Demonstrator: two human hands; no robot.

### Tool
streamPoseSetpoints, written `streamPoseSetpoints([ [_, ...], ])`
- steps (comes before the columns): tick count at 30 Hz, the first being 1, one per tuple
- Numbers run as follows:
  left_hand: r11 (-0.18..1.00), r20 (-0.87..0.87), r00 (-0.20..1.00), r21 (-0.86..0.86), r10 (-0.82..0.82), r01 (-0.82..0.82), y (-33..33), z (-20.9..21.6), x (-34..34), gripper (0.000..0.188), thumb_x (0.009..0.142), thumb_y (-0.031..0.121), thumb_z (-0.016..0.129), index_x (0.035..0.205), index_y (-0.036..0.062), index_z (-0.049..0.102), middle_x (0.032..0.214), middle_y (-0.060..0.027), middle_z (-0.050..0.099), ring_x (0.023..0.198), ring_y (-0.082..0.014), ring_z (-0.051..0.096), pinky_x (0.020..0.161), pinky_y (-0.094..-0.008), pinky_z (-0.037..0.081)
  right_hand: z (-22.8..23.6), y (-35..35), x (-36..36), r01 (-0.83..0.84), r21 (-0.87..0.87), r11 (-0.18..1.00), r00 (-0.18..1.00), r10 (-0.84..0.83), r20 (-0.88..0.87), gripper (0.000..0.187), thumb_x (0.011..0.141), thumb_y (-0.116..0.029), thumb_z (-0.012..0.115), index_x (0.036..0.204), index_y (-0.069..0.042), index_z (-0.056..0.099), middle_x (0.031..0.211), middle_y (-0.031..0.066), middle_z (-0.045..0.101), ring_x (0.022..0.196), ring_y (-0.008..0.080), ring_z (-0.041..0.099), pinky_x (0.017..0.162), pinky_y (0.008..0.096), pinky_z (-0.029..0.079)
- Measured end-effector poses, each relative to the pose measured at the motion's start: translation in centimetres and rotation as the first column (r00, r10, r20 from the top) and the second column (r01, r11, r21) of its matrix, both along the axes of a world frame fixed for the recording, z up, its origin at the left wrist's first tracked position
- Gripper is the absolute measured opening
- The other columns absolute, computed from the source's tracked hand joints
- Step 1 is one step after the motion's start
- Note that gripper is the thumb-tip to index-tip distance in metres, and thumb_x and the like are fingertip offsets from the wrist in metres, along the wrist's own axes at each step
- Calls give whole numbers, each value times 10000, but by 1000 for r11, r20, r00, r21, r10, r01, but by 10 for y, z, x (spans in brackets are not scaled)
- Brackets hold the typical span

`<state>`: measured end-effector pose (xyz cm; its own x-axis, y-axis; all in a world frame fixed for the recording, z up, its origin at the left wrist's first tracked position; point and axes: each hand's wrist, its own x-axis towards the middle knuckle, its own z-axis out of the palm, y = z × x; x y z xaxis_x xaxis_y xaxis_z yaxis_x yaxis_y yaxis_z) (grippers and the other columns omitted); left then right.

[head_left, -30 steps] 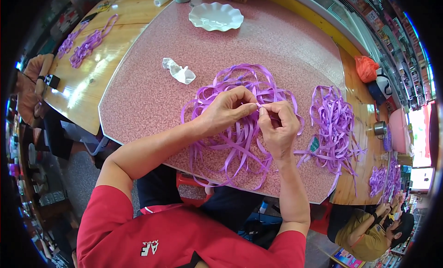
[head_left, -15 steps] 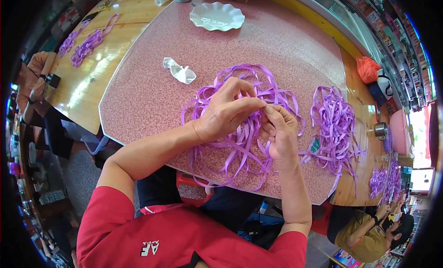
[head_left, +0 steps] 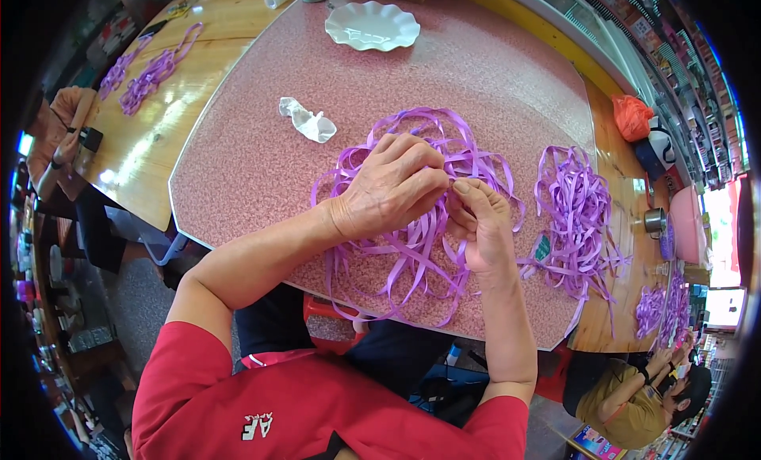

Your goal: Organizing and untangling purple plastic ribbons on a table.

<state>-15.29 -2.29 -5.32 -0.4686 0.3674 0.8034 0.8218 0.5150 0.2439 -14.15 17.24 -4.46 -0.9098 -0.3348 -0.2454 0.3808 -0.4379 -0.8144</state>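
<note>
- Ribbons (head_left: 426, 234), purple, lie looped on the near middle of the bench (head_left: 238, 175).
- Right hand (head_left: 482, 222) seemingly pinches one.
- Left hand (head_left: 390, 184), pinching a second ago, now curls over; cannot tell its grip; fingertip work seems ongoing.

Pink tabletop (head_left: 254, 171) smooth; on it satiny purple ribbon (head_left: 422, 236), glossy scalloped dish (head_left: 372, 24), matt crumpled tissue (head_left: 307, 122); left of it, glossy wooden tabletop (head_left: 154, 143).
</note>
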Motion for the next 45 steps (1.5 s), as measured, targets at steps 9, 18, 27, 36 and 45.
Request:
streamPoseSetpoints([
  [9,994,116,993,106,-28,16,1,-5,-2,359,691,-13,750,977,86,558,950,-95,568,862,-288,576,740,-413,443,0,-1,-2,-57,-13,998,997,57,48,72,960,-126,622,977,-68,662,731,-20,576,483,0,370,391,157,259],
  [18,994,99,993,95,-64,54,1,-3,-2,316,718,-2,766,993,73,629,954,-87,588,900,-295,585,761,-408,464,2,0,-3,-10,-31,999,996,12,87,85,959,-150,625,936,-73,654,730,-21,574,492,3,373,398,163,268],
  [27,999,-10,999,-35,-39,39,-3,-2,-3,281,757,54,766,995,88,620,954,-71,590,911,-275,592,778,-406,450,0,3,-1,-18,-16,1000,999,18,49,71,947,-133,640,946,-72,676,714,-26,568,492,6,375,398,164,269],
  [36,998,69,998,67,-9,5,6,-8,-4,271,735,65,738,905,112,533,886,-29,568,850,-232,572,760,-381,402,-1,-3,-1,-31,-12,999,998,32,52,81,958,-145,628,971,-74,666,732,-23,576,491,5,383,395,158,271],
  [45,994,55,998,110,-11,5,6,-6,-3,265,761,73,740,959,113,568,909,-41,581,879,-244,578,784,-387,402,-2,-1,0,-15,-13,1000,999,15,41,74,958,-127,628,1009,-92,669,767,-15,613,487,1,383,399,158,262],
])
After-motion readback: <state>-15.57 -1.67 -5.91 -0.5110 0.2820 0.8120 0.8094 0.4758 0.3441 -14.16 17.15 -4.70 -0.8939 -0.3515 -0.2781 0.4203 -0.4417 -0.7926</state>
